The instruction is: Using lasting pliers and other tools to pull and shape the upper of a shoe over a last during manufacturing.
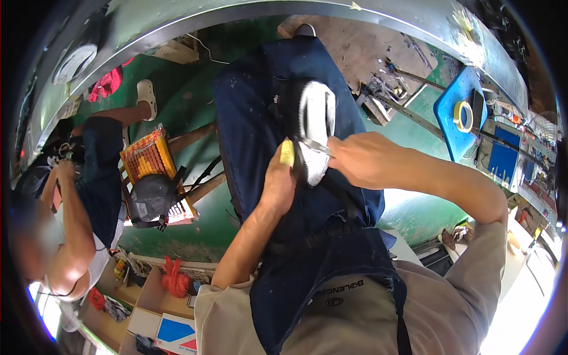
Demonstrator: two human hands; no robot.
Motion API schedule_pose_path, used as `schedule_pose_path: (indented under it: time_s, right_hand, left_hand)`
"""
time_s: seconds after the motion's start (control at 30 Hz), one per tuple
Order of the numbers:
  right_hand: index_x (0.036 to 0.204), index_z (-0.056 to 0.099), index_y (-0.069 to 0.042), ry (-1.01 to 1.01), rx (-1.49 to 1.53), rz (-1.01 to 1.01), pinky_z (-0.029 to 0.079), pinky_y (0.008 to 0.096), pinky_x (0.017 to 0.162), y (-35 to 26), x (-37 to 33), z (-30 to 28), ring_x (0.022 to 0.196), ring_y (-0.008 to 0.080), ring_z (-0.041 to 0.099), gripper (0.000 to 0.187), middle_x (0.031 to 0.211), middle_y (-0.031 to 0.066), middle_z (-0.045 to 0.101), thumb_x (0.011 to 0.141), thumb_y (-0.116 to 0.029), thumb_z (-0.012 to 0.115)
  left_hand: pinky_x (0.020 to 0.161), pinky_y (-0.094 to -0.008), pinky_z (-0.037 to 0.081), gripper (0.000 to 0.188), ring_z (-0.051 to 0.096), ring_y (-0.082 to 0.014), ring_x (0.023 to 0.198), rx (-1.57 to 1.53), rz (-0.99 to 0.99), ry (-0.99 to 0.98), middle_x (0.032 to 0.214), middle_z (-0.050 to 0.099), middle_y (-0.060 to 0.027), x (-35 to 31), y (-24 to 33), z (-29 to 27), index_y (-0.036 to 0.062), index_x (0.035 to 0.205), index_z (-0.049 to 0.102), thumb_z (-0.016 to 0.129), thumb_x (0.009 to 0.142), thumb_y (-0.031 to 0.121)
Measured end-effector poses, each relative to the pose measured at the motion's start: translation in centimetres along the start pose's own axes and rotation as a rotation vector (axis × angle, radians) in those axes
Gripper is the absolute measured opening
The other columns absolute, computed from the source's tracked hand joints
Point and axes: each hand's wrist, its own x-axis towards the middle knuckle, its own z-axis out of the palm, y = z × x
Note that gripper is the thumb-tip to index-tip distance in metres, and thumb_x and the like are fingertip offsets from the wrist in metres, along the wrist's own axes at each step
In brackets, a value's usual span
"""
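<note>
A dark shoe-shaped piece (302,106) with a white inner face lies over my lap on a dark blue apron (248,136). My left hand (280,180) grips its near left edge, with yellow wrapping around the thumb. Closed around a small shiny metal tool (315,145), my right hand (358,160) holds it against the white face. The tool's handle end is hidden in my fingers, so its exact kind does not show.
At the left a person (83,236) sits bent over dark work. Beside them a black bag or cap (151,198) rests on a beaded seat (148,154). A blue stool (452,112) bearing a yellow tape roll (463,116) stands at right. Metal bench edge (236,12) crosses the far side.
</note>
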Motion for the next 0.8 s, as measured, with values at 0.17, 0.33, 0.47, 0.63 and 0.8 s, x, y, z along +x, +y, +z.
schedule_pose_path:
  time_s: [0.17,0.33,0.47,0.63,0.8]
  right_hand:
    - [0.1,0.056,0.001,0.266,0.109,0.066,0.051,0.055,0.064,0.0,3.6,6.9,0.073,0.0453,0.067,0.034,0.078,0.0247,0.068,0.104,-0.032,0.055]
    - [0.104,0.055,-0.001,0.54,0.326,0.106,0.052,0.0543,0.064,-1.8,3.7,11.1,0.074,0.0449,0.068,0.029,0.081,0.0219,0.069,0.104,-0.03,0.057]
    - [0.102,0.059,-0.002,0.529,0.537,0.118,0.056,0.0459,0.061,-0.9,2.4,8.0,0.073,0.0375,0.072,0.028,0.085,0.0188,0.072,0.104,-0.03,0.061]
    - [0.098,0.065,0.0,-0.211,0.797,0.096,0.057,0.0346,0.057,4.4,1.7,3.5,0.073,0.0209,0.075,0.039,0.087,0.0109,0.074,0.101,-0.039,0.063]
    - [0.093,0.059,-0.005,0.241,-0.102,-0.228,0.052,0.043,0.058,2.4,0.8,5.2,0.068,0.0323,0.071,0.039,0.077,0.0101,0.07,0.1,-0.043,0.065]
  left_hand:
    - [0.122,-0.0427,0.03,0.059,0.044,-0.0277,0.143,-0.132,-0.173,-0.14,0.154,0.049,-0.0123,0.5,2.0,-1.6,0.0032,0.153,0.043,0.037,0.111,0.044]
    - [0.119,-0.0464,0.035,0.063,0.048,-0.0272,0.14,-0.045,-0.217,-0.191,0.152,0.052,-0.0115,1.7,4.9,-0.5,0.0064,0.152,0.046,0.044,0.107,0.05]
    - [0.109,-0.041,0.045,0.059,0.061,-0.0235,0.123,0.117,-0.292,-0.261,0.132,0.066,-0.0102,2.8,5.9,0.5,0.0053,0.139,0.059,0.053,0.104,0.053]
    - [0.103,-0.0376,0.049,0.054,0.066,-0.0225,0.115,0.124,-0.272,-0.306,0.122,0.07,-0.0124,3.0,4.4,0.1,-0.0007,0.132,0.06,0.054,0.106,0.046]
    - [0.1,-0.0359,0.051,0.049,0.067,-0.0212,0.111,0.379,-0.003,-0.164,0.126,0.067,-0.0146,2.9,2.4,0.1,-0.0056,0.138,0.055,0.057,0.106,0.032]
